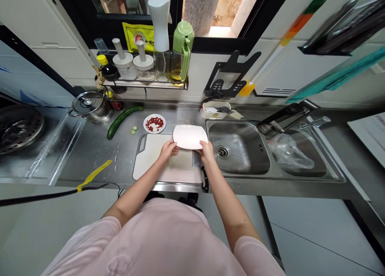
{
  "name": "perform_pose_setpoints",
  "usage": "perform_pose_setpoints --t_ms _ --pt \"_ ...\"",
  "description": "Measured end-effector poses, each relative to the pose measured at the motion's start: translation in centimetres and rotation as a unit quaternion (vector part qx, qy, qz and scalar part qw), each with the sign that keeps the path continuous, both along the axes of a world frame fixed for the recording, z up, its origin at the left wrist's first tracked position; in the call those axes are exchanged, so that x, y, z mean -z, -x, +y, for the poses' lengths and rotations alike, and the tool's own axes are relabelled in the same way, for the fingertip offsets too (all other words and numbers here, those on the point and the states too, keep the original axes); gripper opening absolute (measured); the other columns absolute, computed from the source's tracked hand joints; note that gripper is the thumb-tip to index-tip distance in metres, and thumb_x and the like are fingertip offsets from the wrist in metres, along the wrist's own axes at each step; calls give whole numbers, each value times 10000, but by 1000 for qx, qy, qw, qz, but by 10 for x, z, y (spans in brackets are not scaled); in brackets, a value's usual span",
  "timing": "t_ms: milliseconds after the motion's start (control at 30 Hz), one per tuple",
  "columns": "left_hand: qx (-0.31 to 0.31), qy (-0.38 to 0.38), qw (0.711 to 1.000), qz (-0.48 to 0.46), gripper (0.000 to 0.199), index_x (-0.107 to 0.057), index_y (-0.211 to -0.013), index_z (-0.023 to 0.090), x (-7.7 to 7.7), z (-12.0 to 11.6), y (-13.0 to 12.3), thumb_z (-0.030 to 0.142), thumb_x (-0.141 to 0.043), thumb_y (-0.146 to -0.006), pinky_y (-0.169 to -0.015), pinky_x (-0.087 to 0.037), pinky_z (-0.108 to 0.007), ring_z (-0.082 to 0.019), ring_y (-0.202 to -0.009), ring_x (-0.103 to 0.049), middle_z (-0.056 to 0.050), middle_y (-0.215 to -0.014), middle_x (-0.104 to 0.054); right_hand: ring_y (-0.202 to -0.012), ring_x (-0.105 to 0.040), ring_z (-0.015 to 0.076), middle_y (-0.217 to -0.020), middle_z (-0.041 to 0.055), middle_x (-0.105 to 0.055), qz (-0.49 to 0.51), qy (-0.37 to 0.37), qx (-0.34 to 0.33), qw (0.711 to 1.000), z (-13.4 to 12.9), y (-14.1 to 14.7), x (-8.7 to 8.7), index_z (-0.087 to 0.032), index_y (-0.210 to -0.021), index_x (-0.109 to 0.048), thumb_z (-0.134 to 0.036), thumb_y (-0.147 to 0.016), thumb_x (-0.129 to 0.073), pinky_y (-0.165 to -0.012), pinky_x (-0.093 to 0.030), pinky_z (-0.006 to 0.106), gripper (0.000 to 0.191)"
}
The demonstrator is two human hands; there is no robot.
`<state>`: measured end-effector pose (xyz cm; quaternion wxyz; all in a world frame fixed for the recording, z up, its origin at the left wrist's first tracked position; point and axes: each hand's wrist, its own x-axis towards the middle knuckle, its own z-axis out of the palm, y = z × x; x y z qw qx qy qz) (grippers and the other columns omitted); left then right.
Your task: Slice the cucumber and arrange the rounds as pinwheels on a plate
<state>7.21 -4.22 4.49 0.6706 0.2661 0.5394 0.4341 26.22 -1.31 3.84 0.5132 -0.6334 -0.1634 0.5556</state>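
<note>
Pink shirt (pixel 162 240), left fingers (pixel 171 148) and right fingers (pixel 205 146) clamped on white plate (pixel 190 136), cutting board (pixel 153 156) (knife (pixel 205 180) at edge), nearby sink (pixel 243 146).

Single head-worn view, facing forward and down, near the steel counter (pixel 123 148)

Behind the cutting board (pixel 147 160), small plate (pixel 145 125); behind-left, cucumber (pixel 122 117), then pot (pixel 101 114); over its back right, held plate (pixel 190 136); at right edge, knife (pixel 205 180); farther right, sink (pixel 240 148).

White oblong plate (pixel 190 137), held, seemingly above cutting board (pixel 180 168)
</note>
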Motion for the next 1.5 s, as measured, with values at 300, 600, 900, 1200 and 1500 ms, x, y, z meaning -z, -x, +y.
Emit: perform_pose_setpoints --t_ms 300,600,900,1200,1500 --pt "-57 -20 997 39 274 -566 -926 122 21 43 23 228 -668 -695 -531 -470 -179 -52 -534 -554 2 -656 -617 -537 -534 87 -710 -33 -600 -58 -37 -158 985 48 8 12 -190 -899 -534 -146 -703 -588 -407 -444 157 208" --pt "-45 -44 996 69 312 -584 -987 106 46 66 32 175 -642 -689 -557 -494 -190 -63 -534 -571 28 -594 -600 -388 -437 67 -535 -60 -532 -165 -20 -259 951 71 5 29 -173 -909 -502 -140 -730 -654 -351 -314 149 237" --pt "-48 -47 994 89 292 -587 -1001 95 57 78 33 124 -618 -713 -573 -495 -204 -69 -513 -562 38 -558 -581 -707 -634 176 -776 44 -679 -293 -51 -256 920 84 6 56 -139 -996 -585 -221 -699 -667 -675 -523 277 318" --pt "-62 -47 992 95 315 -585 -1024 76 64 84 30 118 -627 -714 -575 -486 -206 -69 -509 -554 42 -554 -568 -975 -635 229 -1044 113 -682 -388 -38 -292 874 95 1 68 -128 -1092 -580 -307 -734 -642 -869 -486 324 405" --pt "-70 -61 990 111 297 -613 -987 99 76 88 29 128 -625 -692 -558 -474 -195 -70 -501 -554 42 -550 -561 -1064 -612 251 -1143 145 -650 -437 -5 -319 841 97 4 62 -115 -1171 -549 -352 -771 -631 -887 -465 321 472"
